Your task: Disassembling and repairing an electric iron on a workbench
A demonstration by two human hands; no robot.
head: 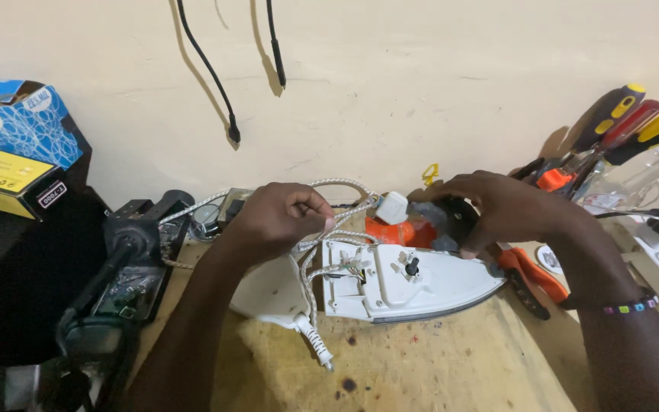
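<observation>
Pinching the braided white cord (322, 263), left hand (280, 217) fingers press together; right hand (497, 206) fingers spread over a dark, perhaps plastic, part (451, 221) above the smooth white iron body (413, 286) on the worn yellow bench (436, 358).

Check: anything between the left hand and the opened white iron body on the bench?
Only the braided white power cord: the left hand pinches it, and its loops lie between that hand and the opened white iron body. Nothing else visible blocks the way. The right hand rests on a dark part at the iron's far edge.
</observation>
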